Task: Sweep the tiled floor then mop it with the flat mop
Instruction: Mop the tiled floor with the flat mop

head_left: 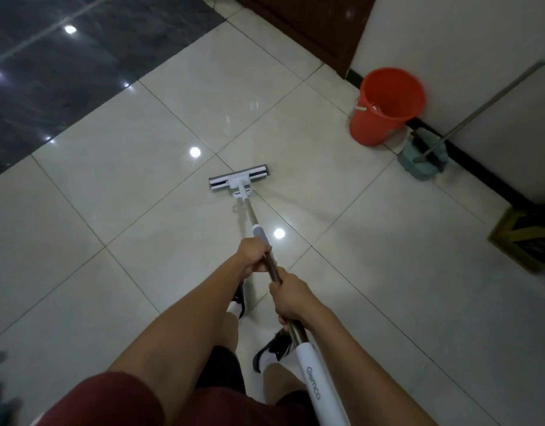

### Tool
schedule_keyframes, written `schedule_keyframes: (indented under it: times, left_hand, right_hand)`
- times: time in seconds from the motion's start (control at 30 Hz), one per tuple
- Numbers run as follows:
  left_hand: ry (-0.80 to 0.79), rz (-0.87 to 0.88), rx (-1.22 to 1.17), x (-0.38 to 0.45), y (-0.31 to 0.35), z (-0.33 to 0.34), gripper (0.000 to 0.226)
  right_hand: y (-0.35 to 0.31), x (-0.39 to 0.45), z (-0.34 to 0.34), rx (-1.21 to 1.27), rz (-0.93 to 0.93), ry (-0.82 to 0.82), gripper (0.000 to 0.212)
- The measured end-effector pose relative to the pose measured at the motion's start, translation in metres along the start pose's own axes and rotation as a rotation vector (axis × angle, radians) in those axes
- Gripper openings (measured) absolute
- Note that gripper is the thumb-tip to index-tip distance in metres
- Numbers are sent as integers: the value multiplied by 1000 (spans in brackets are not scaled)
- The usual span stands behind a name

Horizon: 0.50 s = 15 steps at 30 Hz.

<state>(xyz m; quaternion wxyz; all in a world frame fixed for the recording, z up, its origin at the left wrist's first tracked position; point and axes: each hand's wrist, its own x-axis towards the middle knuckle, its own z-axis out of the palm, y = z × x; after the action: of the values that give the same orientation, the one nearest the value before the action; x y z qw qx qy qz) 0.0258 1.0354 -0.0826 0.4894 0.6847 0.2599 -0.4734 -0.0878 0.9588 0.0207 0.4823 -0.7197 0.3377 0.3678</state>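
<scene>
- The left hand [255, 256] grasps the shaft of the flat mop [239, 180], fingers wrapped round it just below the grey collar; being the forward hand, it likely steers and presses the head down.
- The right hand [291, 298] is clenched round the same shaft, closer to the body and just above the white branded grip; from there it probably supplies the push and pull.
- The two hands sit near each other but apart on the shaft, a spacing that gives leverage over a long handle.
- The mop head lies flat on the tiled floor [111, 192] ahead of the person's feet, near a grout joint, with its long side crosswise to the shaft so that each stroke covers a full-width strip.
- The pale tiles give back bright ceiling-light reflections; whether that is wetness or plain gloss I cannot tell.
- An orange bucket [386, 106] stands by the wall at upper right, well apart from the mop head, presumably within reach for rinsing.
- Just beside it a broom [425, 159] leans against the wall with its head on the floor, which suggests sweeping is finished and mopping is the step in hand.
</scene>
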Motion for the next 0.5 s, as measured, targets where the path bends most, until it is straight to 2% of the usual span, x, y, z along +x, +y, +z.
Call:
schedule_keyframes:
  times: [0.07,0.2,0.33,0.43,0.5]
  left_hand:
    - [-17,-5,5,-9,-8,12,14]
    - [-62,32,141,-18,-16,33,16]
    - [-158,72,245,-19,-21,47,12]
    - [-194,175,453,-16,-16,52,42]
    - [-180,323,660,-12,-6,52,46]
  right_hand:
    - [12,-8,-6,-85,-16,4,42]
    - [35,-19,-24,-213,-35,54,34]
    - [54,-25,-46,-326,37,105,28]
    - [50,-24,-60,-373,169,158,28]
    - [39,-21,-69,-446,237,177,26]
